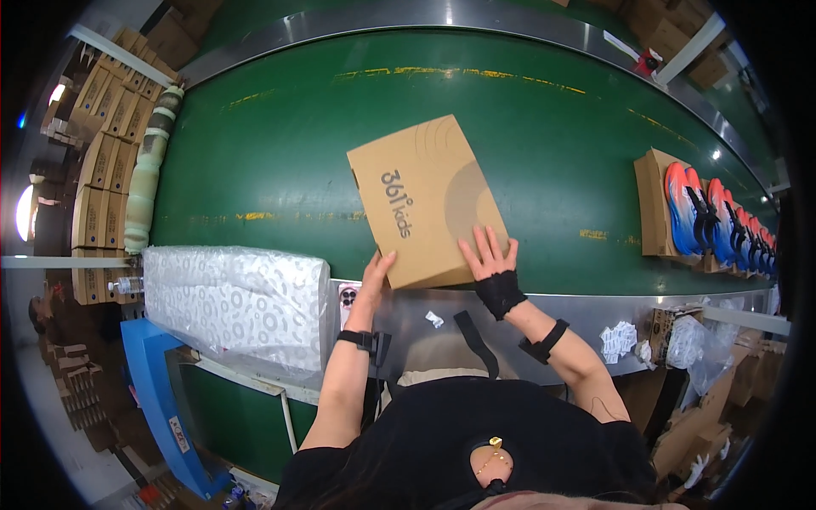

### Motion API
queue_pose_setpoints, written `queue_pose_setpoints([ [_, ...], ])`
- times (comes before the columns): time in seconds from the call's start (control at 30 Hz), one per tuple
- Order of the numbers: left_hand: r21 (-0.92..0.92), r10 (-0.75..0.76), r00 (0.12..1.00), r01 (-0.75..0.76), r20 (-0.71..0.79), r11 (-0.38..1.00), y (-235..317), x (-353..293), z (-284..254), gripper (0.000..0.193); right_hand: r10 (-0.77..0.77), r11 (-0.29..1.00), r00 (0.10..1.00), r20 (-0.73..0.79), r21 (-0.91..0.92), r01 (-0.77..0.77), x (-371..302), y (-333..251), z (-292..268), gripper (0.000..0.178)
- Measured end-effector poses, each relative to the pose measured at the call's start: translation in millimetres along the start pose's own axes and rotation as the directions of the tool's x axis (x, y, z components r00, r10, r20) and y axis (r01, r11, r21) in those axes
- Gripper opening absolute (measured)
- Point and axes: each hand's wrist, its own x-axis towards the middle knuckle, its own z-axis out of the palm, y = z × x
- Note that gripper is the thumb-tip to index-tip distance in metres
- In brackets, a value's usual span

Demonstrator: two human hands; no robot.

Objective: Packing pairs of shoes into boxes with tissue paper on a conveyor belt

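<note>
A closed brown cardboard shoe box [429, 191] lies tilted on the green conveyor belt [280, 144] in front of me, with dark print and a darker curved patch on its lid. My left hand [374, 274] grips its near left corner, thumb on top and the other fingers hidden along the side. Near the right edge, my right hand [491, 262] rests on the lid with its fingers spread; a black wrist wrap [500, 294] covers its palm and wrist. The box's contents are out of sight.
Open boxes of red-and-blue shoes [693, 204] line up at right. A plastic-wrapped stack of patterned paper [238, 302] stands at left, beside a phone [348, 296]. Small white packets [619, 340] lie on the metal edge. Stacked cartons [100, 161] stand beyond the belt's left end.
</note>
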Motion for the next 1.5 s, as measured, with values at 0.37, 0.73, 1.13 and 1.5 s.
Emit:
queue_pose_setpoints([
  [0.37, -0.553, 0.344, 0.918, -0.394, -0.197, 0.734, 36.3, -133.6, -96.3, 0.048, 0.284, 0.883, 0.917, -0.279, 0.449, -0.137, 14.5, -48.0, -35.2, 0.054],
  [0.73, -0.594, -0.114, 0.649, -0.594, -0.752, 0.543, 16.7, -272.8, -216.6, 0.101, -0.017, 0.820, 0.966, 0.256, 0.557, -0.133, -127.6, -83.5, 56.6, 0.018],
  [1.13, 0.082, -0.296, 0.726, 0.315, 0.621, 0.946, -24.4, -83.4, 139.9, 0.035, 0.218, 0.635, 0.966, -0.136, 0.772, -0.035, -95.6, 19.8, -49.8, 0.019],
  [1.5, -0.199, -0.210, 0.971, 0.230, 0.118, 0.952, -30.5, -108.6, 181.5, 0.029, 0.887, -0.461, -0.212, 0.411, 0.751, -0.473, -220.4, 442.7, 23.5, 0.050],
])
